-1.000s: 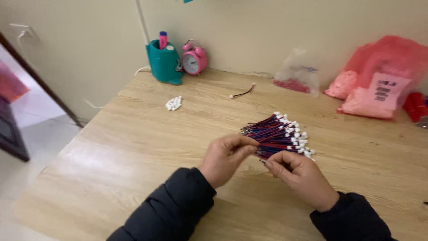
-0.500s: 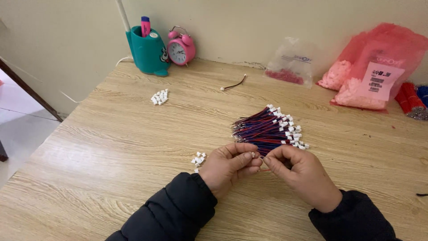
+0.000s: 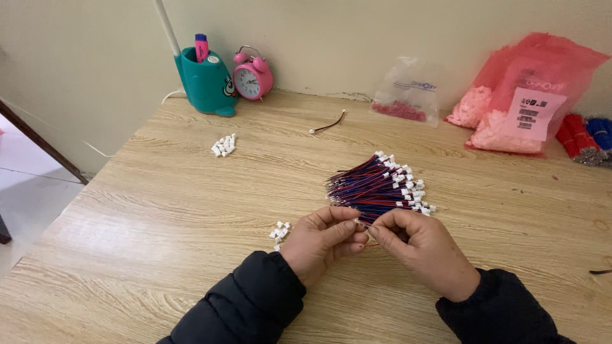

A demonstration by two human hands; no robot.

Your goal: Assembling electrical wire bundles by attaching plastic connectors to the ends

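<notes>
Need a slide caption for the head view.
Both hands, left and right, pinch wire ends beside a bundle on a wooden table.

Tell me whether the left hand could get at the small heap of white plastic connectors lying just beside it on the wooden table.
Probably yes. The heap of white plastic connectors lies on bare wooden table just left of the left hand, nothing between; the hand would first have to release the wire bundle.

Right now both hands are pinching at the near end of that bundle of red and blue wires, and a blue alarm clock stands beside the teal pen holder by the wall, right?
Nearly. The alarm clock is pink, not blue. As the head view shows, it stands beside the teal pen holder by the wall, and the left hand and right hand both pinch at the near end of the wire bundle.
</notes>
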